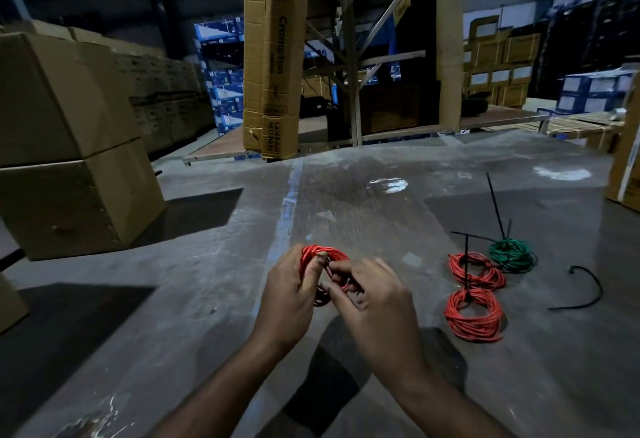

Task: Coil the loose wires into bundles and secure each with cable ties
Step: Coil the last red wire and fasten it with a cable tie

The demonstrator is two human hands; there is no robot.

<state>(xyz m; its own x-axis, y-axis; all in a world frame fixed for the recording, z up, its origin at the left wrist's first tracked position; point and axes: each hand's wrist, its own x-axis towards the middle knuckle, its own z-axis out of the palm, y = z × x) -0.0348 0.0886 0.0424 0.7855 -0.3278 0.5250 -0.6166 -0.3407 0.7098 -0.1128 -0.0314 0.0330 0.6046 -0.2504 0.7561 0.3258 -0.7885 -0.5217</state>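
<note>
My left hand grips a coil of red wire held above the floor, thumb pressed on its top. My right hand pinches the wire on the coil's right side, fingers curled into the loop. To the right on the floor lie two red coils joined by a black cable tie, and a green coil with black cable ties sticking up from it. A loose black cable tie lies curved further right.
The grey concrete floor has a faint blue line. Stacked cardboard boxes stand at left. A tall cardboard-wrapped column and metal racking rise ahead. Another box is at the right edge.
</note>
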